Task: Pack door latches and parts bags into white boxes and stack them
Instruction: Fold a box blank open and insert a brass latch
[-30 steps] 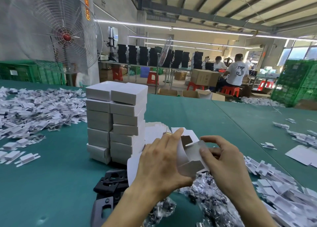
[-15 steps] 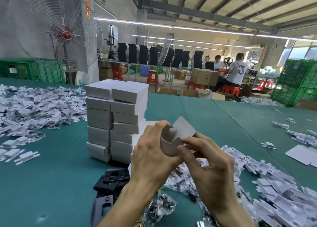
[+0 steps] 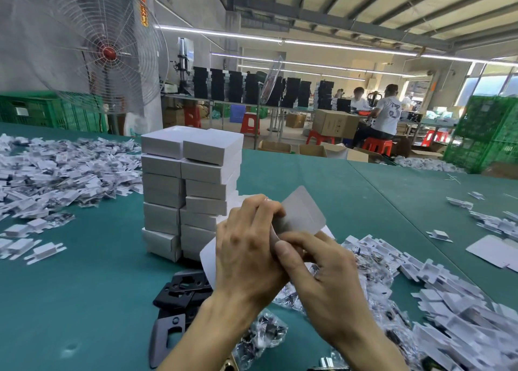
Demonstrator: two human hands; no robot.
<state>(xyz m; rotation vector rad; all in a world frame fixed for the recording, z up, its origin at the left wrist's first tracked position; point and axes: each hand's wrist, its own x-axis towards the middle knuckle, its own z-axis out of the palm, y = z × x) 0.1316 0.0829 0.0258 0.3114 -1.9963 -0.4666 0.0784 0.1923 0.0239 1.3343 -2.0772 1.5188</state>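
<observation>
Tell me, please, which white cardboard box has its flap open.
The white cardboard box gripped by the left hand and right hand, flap raised; the stacked boxes are all closed.

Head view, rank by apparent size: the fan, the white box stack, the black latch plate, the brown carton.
1. fan
2. white box stack
3. black latch plate and brown carton look alike, the carton being far away.

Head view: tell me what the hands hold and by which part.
Both hold one half-folded white box: the left hand grips its left side, the right hand pinches its near lower edge.
</observation>
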